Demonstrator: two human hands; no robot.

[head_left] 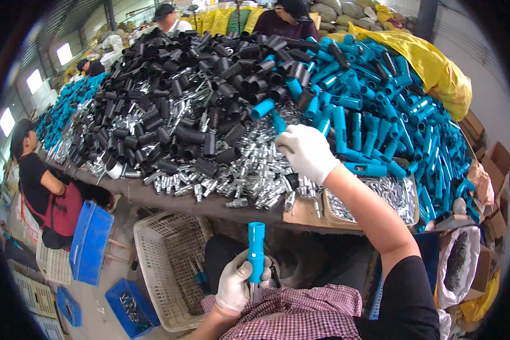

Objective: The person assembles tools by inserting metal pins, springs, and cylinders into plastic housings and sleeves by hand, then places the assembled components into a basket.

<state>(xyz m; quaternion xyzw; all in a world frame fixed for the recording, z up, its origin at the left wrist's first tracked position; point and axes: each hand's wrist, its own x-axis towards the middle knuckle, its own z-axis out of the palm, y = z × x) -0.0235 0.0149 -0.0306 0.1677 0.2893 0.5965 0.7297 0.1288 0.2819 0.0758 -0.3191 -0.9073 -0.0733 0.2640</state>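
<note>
My left hand (233, 285), in a white glove, is closed around a teal plastic tube (256, 249) held upright above my lap. A metal shaft (255, 293) sticks out of the tube's lower end. Over the pile, my gloved right hand (307, 150) has its fingers curled together; whatever they may hold is hidden. Beneath it lie many small silver metal fittings (260, 164). Close to its fingertips is another teal tube (278, 122), and teal tubes (374, 133) are heaped to its right.
Black tubes (209, 96) are heaped in the middle. A tray (411, 218) of small metal pieces sits at the near table edge. A cream crate (153, 266) and blue bins (131, 309) stand lower left. One person (42, 181) sits at left; others work across the table.
</note>
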